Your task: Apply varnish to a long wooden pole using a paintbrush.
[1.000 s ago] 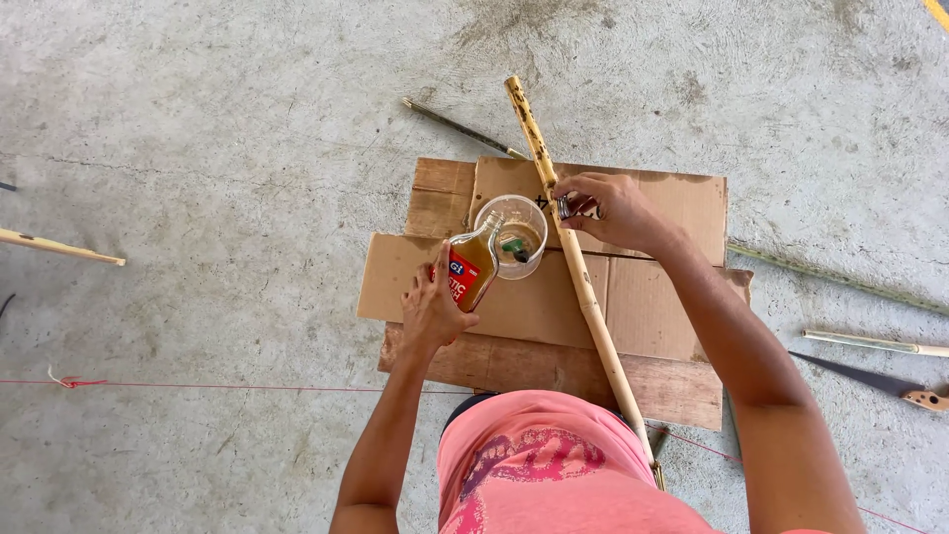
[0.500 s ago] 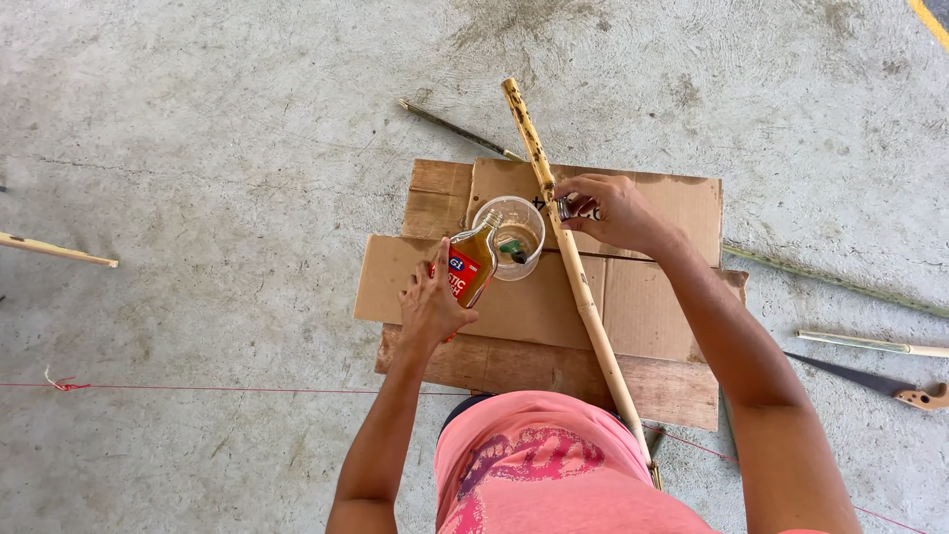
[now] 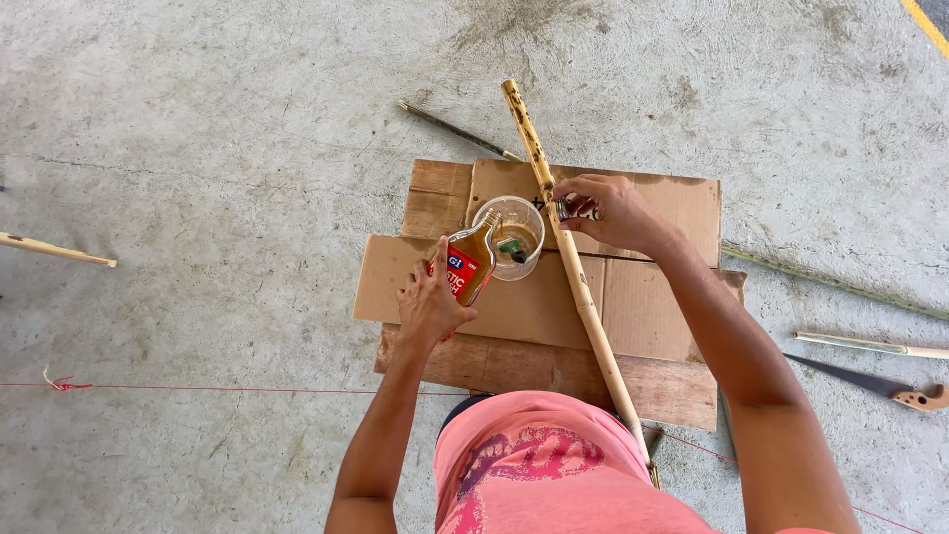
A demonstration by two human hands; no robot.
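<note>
My left hand (image 3: 431,302) grips a flat bottle (image 3: 471,261) of amber liquid with a red label, tilted so its neck reaches over the rim of a clear plastic cup (image 3: 510,236). The cup stands on cardboard (image 3: 534,297) and holds some amber liquid with a dark object in it. My right hand (image 3: 610,211) is just right of the cup, fingers pinched on a small dark cap-like object (image 3: 565,208). A long bamboo stick (image 3: 573,277) lies across the cardboard between cup and right hand, running toward my body.
The cardboard lies on a wooden board (image 3: 554,371) on a concrete floor. A handsaw (image 3: 870,384) and thin bamboo strips (image 3: 870,344) lie at right. Another stick (image 3: 54,249) is at far left. A red string (image 3: 198,387) crosses the floor. A dark rod (image 3: 455,129) lies beyond the cardboard.
The bottle stays tilted over the cup; both hands hold nearly the same pose. The view has shifted only slightly.
</note>
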